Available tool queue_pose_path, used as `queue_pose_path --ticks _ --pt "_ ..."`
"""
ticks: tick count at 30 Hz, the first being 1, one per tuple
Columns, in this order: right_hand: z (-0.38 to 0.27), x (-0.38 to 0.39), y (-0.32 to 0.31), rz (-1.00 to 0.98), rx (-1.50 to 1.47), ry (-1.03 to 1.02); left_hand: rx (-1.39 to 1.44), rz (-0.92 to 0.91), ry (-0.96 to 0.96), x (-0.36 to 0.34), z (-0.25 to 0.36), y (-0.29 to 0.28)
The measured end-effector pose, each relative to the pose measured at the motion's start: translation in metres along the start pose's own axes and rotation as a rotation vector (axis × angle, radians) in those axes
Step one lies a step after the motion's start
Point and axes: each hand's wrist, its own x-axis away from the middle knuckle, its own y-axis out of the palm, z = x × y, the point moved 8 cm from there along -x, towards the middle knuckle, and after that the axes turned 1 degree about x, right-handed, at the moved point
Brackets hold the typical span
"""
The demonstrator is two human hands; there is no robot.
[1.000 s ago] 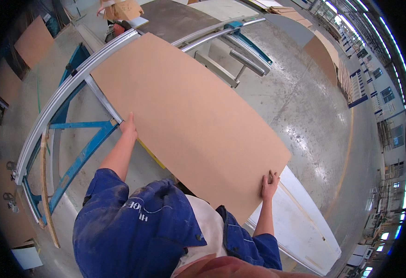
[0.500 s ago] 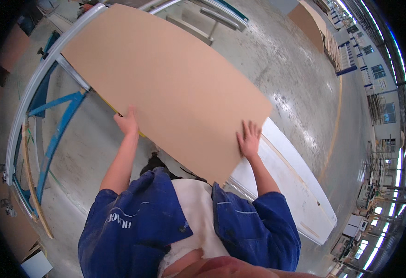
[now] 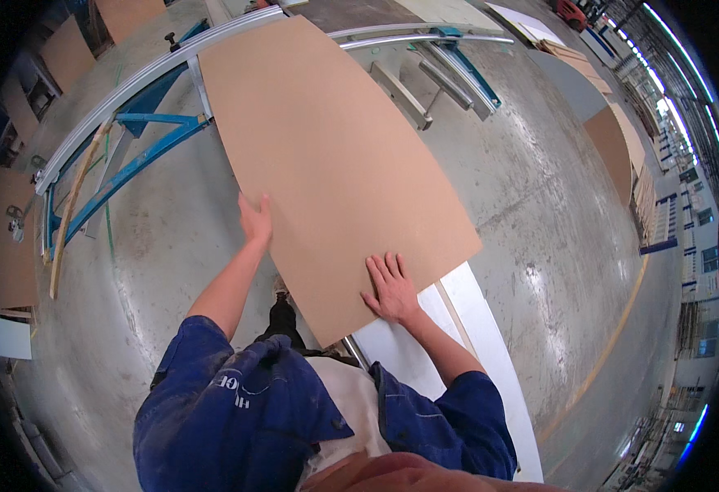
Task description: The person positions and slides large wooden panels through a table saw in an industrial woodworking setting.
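A large, flat brown board stretches from close in front of my body to a metal rail at the far side. My left hand grips the board's left edge, part of its fingers hidden by the edge. On the near part of the board's face lies my right hand, palm down with fingers spread. Beneath the near end, a long white panel shows to the right, partly covered by the board.
A silver rail with blue bracing runs along the far left, a wooden strip leaning by it. Past the board, a metal bar juts out. Stacked sheets stand at far right on the grey floor.
The view has turned, so the board now points more straight ahead. My right hand has moved from the board's near right edge inward onto its face. My left hand stays at the left edge.
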Motion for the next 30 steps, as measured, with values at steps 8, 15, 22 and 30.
queue_pose_path --ticks 8,15,22,30 --pt "0.011 -0.013 0.001 -0.158 -0.014 -0.138 0.021 0.046 -0.016 -0.006 -0.018 0.009" --pt "0.01 -0.023 -0.001 -0.169 -0.008 -0.154 -0.036 0.064 -0.04 -0.013 -0.022 0.008" --pt "0.015 -0.029 -0.006 -0.018 -0.179 -0.191 -0.048 0.082 -0.005 -0.038 -0.07 0.018" --pt "0.016 0.012 -0.015 0.115 -0.276 -0.198 0.432 -0.243 -0.058 0.015 -0.022 0.017"
